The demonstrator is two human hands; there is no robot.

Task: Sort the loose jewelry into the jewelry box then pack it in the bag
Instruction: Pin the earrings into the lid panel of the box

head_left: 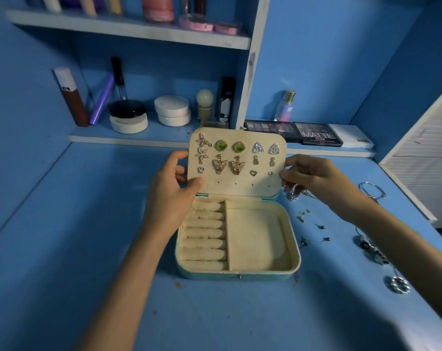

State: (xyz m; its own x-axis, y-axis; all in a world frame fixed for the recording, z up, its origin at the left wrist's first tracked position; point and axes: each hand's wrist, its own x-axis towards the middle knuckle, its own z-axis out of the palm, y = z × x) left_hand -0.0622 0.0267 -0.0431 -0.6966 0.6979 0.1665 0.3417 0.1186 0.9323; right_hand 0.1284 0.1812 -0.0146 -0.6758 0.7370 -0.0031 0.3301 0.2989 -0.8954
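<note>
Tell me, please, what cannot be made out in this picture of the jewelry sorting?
Head view only:
- right hand: its curled fingers hide whether they pinch the earring panel or something smaller.
- left hand: fingertips hidden behind the panel it grips.
- loose pieces right of the jewelry box: too small to identify.
- silver jewelry: partly covered by the right forearm.
- top-shelf bottles: cut by the upper edge.
- bag: nowhere in frame.

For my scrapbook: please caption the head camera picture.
The left hand and right hand hold the earring panel upright over the open jewelry box.
</note>
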